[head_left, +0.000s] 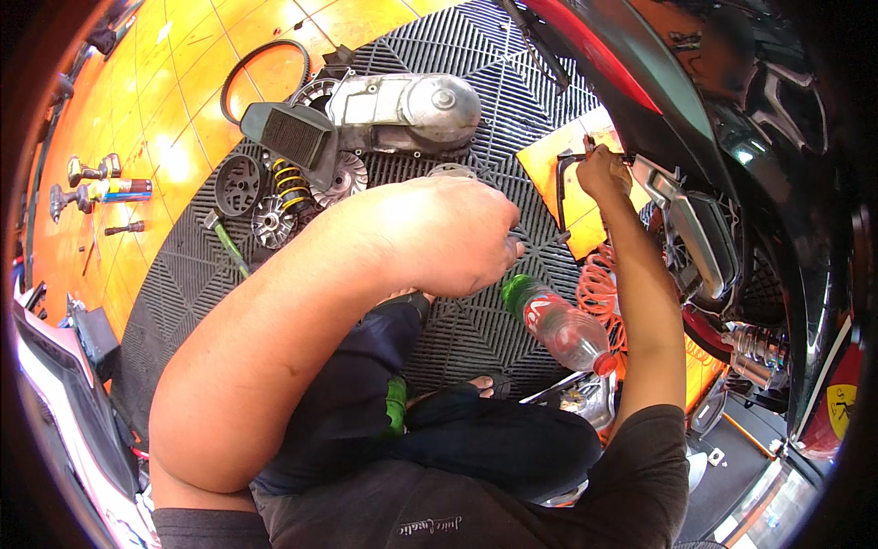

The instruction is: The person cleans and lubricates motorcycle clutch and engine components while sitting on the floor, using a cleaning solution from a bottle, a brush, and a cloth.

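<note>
Head view, as I follow it from afar. Nearest, the left hand point(462, 236) has its fingers curled inward; I cannot tell whether they grip anything. Near them, on the right and closer to me, is a clear bottle point(569, 329) with a red cap. Farther out, the right hand point(604, 176), the nearer one to the black angled bar point(562, 186), has its fingers folded beside the bar's short limb; whether they grasp it I cannot tell. Slim and dark, the bar bends left of these fingers, its long limb running back toward the near side over a yellow-orange patch point(585, 220). Beyond the left fingers is a silver casing point(393, 110).
</note>
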Motion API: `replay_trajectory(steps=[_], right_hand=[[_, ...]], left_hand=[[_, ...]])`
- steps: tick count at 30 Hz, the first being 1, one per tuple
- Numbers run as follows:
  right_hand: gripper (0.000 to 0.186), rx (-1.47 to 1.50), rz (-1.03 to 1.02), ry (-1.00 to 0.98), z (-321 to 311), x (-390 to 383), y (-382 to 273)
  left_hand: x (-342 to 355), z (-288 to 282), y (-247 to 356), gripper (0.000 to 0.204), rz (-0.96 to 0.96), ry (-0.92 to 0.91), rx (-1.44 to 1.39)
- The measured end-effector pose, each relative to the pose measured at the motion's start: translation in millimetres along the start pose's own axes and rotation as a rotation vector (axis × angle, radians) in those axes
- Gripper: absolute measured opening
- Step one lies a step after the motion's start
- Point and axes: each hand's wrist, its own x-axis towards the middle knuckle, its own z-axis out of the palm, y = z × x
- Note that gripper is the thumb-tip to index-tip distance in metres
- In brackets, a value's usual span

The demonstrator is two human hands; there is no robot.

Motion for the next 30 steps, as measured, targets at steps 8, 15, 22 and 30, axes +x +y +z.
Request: replay_trajectory(steps=[8, 15, 22, 30], right_hand=[[0.038, 0.312, 0.213, -0.004, 10, 24, -1], [0.028, 0.287, 0.238, -0.136, 11, 30, 0], [0.030, 0.163, 0.166, -0.077, 16, 32, 8], [0.034, -0.021, 0.045, -0.122, -5, 17, -17]], left_hand=[[1, 3, -2, 0.034, 0.027, 0.001, -0.002], [0, 2, -7, 0.032, 0.017, -0.003, -0.022], [1, 2, -8, 0.032, 0.024, -0.009, 0.001], [0, 5, -8, 0.031, 0.074, -0.029, 0.068]])
